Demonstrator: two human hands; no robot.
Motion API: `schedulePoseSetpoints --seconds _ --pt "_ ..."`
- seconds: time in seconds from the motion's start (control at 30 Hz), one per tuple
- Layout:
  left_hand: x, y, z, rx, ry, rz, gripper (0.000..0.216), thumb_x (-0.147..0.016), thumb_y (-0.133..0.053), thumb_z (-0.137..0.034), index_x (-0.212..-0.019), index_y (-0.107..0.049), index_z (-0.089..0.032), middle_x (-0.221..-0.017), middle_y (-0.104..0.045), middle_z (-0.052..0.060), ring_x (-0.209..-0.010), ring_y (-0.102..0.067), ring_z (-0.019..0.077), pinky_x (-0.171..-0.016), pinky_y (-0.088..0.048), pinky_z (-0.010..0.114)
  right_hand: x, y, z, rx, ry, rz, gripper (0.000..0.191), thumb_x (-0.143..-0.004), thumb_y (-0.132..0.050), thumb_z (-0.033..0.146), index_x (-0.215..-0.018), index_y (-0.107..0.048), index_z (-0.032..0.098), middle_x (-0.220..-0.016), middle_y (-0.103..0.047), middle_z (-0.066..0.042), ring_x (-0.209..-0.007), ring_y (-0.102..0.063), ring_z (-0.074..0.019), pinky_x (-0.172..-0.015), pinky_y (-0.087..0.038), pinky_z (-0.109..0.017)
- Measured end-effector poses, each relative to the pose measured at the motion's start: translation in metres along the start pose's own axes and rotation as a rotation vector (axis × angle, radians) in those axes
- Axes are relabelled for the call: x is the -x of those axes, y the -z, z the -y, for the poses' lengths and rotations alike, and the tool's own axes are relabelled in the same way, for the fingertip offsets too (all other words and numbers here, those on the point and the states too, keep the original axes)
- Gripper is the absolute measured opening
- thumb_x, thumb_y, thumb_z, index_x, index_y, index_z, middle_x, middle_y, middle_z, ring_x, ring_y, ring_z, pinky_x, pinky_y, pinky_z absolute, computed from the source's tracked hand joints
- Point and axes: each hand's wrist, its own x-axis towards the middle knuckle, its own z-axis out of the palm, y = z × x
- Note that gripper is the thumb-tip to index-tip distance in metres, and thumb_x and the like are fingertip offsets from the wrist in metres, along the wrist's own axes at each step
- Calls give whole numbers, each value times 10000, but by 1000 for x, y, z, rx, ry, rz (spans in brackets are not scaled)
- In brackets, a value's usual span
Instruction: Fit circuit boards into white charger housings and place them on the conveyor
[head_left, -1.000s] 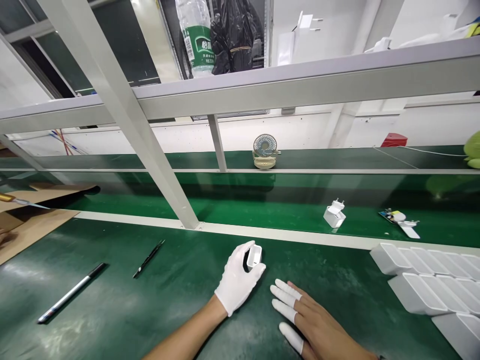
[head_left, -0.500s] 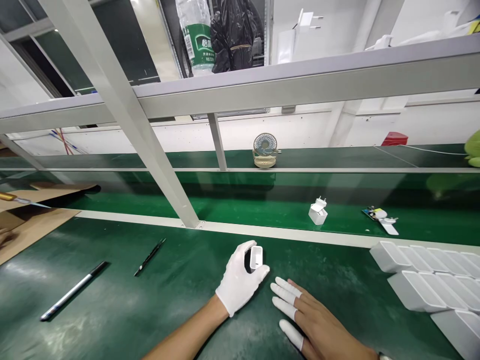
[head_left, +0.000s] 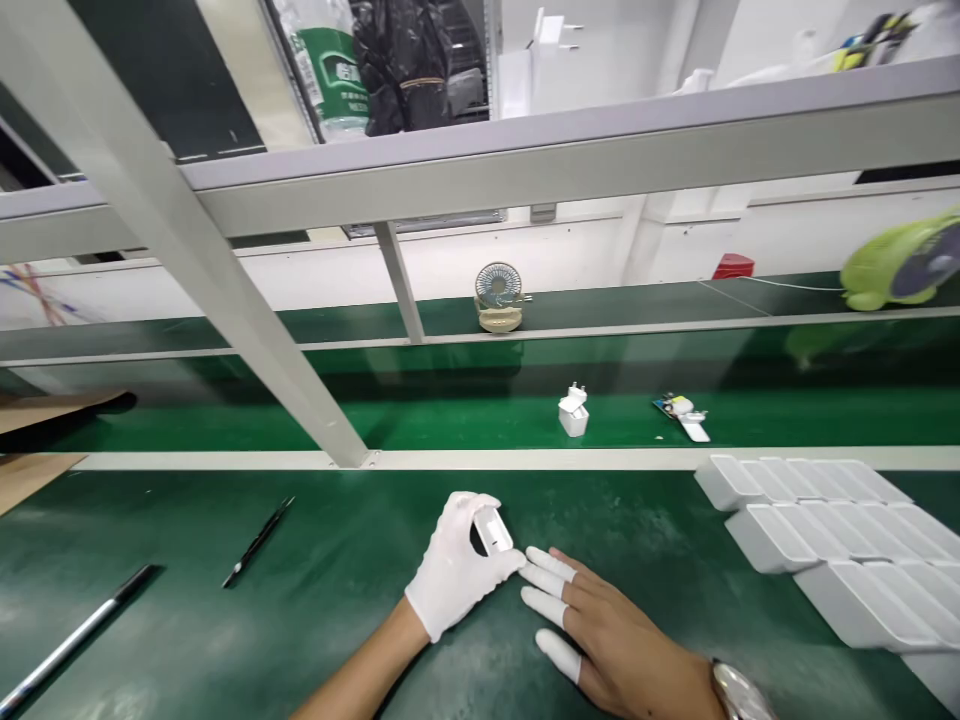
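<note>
**White housing [head_left: 493, 530] turns in the left hand [head_left: 454, 575] while the plug piece [head_left: 574, 418] shifts left**

Head view: compared with half a second ago, the far end of the housing swings leftward, and the left thumb comes up just beside the fingertips of the right hand [head_left: 611, 620]; whether they touch is hard to tell. The camera turns as well, yet the plug piece and the circuit board [head_left: 682, 408] on the green strip [head_left: 450, 430] also slide left against the rows of white cases [head_left: 765, 550].

The gloved left fingers are clamped on the housing, thumb at its near end and the others at its far end, over the middle of the bench [head_left: 337, 560]. Its open side faces up. The right hand is palm down, fingers side by side, thumb apart, gripping nothing; white cots cover the thumb and three fingers.

For a good hold, gripping the outer ends looks right, since it leaves the opening uncovered. Light, even pressure should stop the smooth walls slipping as the housing turns. Any help from the right hand is best given with its covered fingertips, on the near end, keeping the bare finger off the white surface.
</note>
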Motion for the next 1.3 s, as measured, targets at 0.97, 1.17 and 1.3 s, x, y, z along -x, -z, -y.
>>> schedulePoseSetpoints --seconds 0.97,1.17,1.3 --pt "5 9 5 141 127 29 631 -778 -635 -314 -1377 -462 -221 -1362 -538 99 -1203 -572 265 -1070 -447 486 -13 18 -132 442 -702 -274 546 -891 -532 296 -1358 -475 21 -1344 -553 -259 -1346 -432 -379 -1109 -355 -540" --pt "9 10 9 210 171 3 688 -744 -683 -313 -1391 -464 -230 -1318 -584 93 -1172 -593 252 -1041 -482 454 -32 17 -191 423 -957 -314 598 -872 -547 313 -1311 -462 -85 -1369 -474 -362 -1354 -391 -441 -1075 -337 -548" --pt "9 9 13 255 193 2 703 -739 -706 -334 -1395 -470 -246 -1301 -601 82 -1176 -590 250 -1038 -487 443 -47 18 -209 340 -1004 -321 511 -879 -545 378 -1217 -570 -4 -1314 -561 -313 -1192 -559 -409 -995 -410 -500"
